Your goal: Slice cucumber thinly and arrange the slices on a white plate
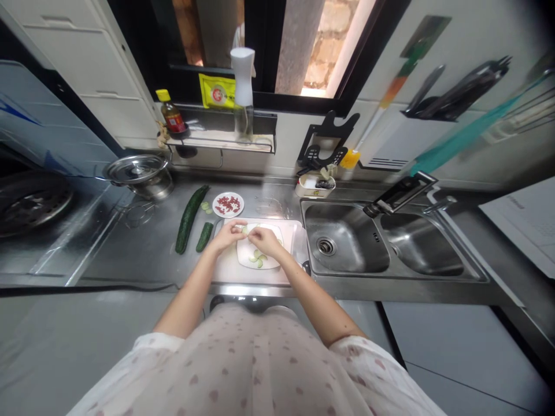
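Both hands meet over a white plate (248, 254) that lies on a pale cutting board (229, 268). My left hand (229, 233) and my right hand (264, 239) are closed in a pinch on a small pale green cucumber piece (245, 230) held between them. A few cucumber slices (257, 258) lie on the plate below my right hand. A long whole cucumber (189, 218) and a shorter cut cucumber (204, 236) lie on the steel counter to the left of the board.
A small white dish of red bits (228, 204) sits behind the board. A double steel sink (347, 240) with a tap is to the right. A lidded steel pot (139, 173) stands at the back left. Bottles stand on a wall shelf (221, 138) under the window.
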Available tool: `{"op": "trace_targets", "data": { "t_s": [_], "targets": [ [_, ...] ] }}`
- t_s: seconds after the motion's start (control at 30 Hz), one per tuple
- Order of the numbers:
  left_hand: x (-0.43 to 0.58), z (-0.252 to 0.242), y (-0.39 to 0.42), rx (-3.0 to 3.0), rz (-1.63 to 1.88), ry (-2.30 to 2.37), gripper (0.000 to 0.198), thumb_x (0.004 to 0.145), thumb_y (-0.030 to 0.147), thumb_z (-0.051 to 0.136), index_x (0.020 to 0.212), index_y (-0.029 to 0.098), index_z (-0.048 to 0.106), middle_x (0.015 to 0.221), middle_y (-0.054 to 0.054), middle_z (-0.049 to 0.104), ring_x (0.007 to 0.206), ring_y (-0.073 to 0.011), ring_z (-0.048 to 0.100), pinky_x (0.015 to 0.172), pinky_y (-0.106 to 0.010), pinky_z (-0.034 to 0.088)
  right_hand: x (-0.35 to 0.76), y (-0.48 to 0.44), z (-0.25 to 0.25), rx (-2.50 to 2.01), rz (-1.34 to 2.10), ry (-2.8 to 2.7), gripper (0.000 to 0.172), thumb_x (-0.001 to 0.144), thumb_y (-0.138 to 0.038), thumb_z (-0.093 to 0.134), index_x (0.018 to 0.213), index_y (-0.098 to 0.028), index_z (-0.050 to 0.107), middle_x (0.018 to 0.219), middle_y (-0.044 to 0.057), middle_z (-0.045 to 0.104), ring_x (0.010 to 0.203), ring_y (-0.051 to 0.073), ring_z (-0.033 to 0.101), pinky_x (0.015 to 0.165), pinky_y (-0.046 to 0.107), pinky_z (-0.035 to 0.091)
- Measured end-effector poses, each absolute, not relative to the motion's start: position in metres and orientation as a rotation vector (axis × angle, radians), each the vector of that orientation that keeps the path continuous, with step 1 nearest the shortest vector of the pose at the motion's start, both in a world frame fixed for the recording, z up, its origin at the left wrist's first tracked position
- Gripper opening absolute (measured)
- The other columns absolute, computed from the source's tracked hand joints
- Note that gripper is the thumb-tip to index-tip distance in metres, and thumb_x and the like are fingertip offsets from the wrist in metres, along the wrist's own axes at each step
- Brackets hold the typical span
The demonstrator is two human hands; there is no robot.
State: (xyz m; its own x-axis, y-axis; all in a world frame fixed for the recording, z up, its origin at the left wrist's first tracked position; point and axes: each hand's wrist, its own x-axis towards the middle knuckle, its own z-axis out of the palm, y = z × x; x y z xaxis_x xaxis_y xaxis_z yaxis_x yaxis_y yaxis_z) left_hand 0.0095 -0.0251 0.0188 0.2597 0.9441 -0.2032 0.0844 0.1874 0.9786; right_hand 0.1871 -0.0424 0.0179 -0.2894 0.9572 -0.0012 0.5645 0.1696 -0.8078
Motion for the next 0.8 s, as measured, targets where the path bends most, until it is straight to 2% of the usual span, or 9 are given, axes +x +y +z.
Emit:
{"op": "trace_targets", "data": {
  "t_s": [0.17, 0.33, 0.5, 0.8],
  "targets": [
    [0.006, -0.01, -0.012, 1.298, 0.762, 1.148, 0.034, 0.058, 0.019, 0.071, 0.091, 0.015, 0.065, 0.061, 0.004, 0.054, 0.058, -0.009, 0.049, 0.057, -0.019, 0.038, 0.186, -0.034, -0.005, -1.505, 0.997, -1.983, 0.015, 0.081, -0.017, 0.055, 0.08, -0.015, 0.069, 0.077, 0.002, 0.069, 0.072, 0.013, 0.059, 0.066, 0.021, 0.04],
    [0.005, -0.037, -0.005, 1.405, 0.669, 1.229, 0.033, 0.059, 0.016, 0.066, 0.092, 0.013, 0.065, 0.06, 0.004, 0.055, 0.054, -0.0083, 0.048, 0.055, -0.019, 0.037, 0.182, -0.03, -0.026, -1.604, 1.038, -2.001, 0.017, 0.081, -0.016, 0.052, 0.078, -0.013, 0.069, 0.072, 0.002, 0.068, 0.065, 0.011, 0.057, 0.06, 0.02, 0.037],
    [0.005, -0.05, -0.002, 1.606, 0.597, 1.361, 0.036, 0.06, 0.013, 0.062, 0.095, 0.014, 0.066, 0.067, 0.003, 0.06, 0.06, -0.01, 0.052, 0.062, -0.021, 0.041, 0.175, -0.03, -0.031, -1.688, 0.99, -2.014, 0.019, 0.079, -0.012, 0.052, 0.074, -0.012, 0.07, 0.073, 0.005, 0.07, 0.066, 0.012, 0.058, 0.06, 0.02, 0.037],
    [0.008, -0.051, 0.0, 1.819, 0.471, 1.494, 0.038, 0.064, 0.011, 0.058, 0.101, 0.017, 0.067, 0.077, -0.001, 0.066, 0.073, -0.0148, 0.059, 0.073, -0.024, 0.043, 0.169, -0.029, -0.032, -1.8, 0.851, -2.131, 0.019, 0.082, -0.012, 0.052, 0.083, -0.011, 0.071, 0.082, 0.01, 0.071, 0.073, 0.015, 0.059, 0.065, 0.021, 0.036]
  ]
}}
